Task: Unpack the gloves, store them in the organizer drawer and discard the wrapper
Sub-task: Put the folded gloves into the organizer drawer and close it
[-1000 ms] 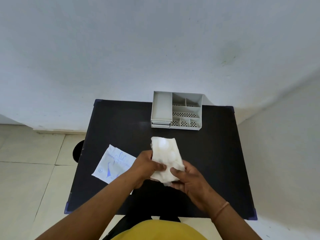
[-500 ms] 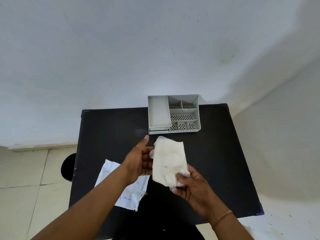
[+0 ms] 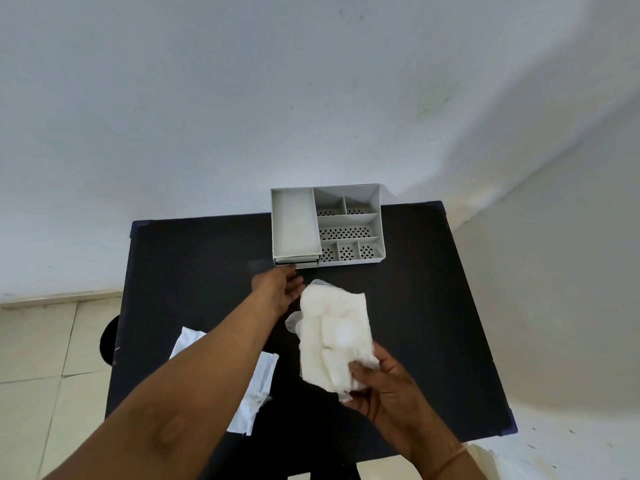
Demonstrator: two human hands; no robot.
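My right hand [image 3: 379, 386] holds a folded white bundle of gloves [image 3: 334, 336] above the black table [image 3: 433, 306], thumb pressed on its lower corner. My left hand [image 3: 277, 289] is stretched forward with fingers apart and nothing in it, its fingertips just in front of the small drawer [image 3: 296, 262] at the lower left of the grey organizer [image 3: 327, 225]. The drawer looks closed. The white wrapper [image 3: 258, 386] with blue print lies flat on the table's left side, partly hidden under my left forearm.
The organizer stands at the table's far edge against a white wall [image 3: 242, 98]. It has one long tray on the left and several perforated compartments on the right. A dark round object [image 3: 109, 341] sits on the tiled floor left of the table.
My left hand let go of the gloves and reached forward to the organizer's drawer front. My right hand kept the gloves and stayed near. The view shifted, so the table looks turned.
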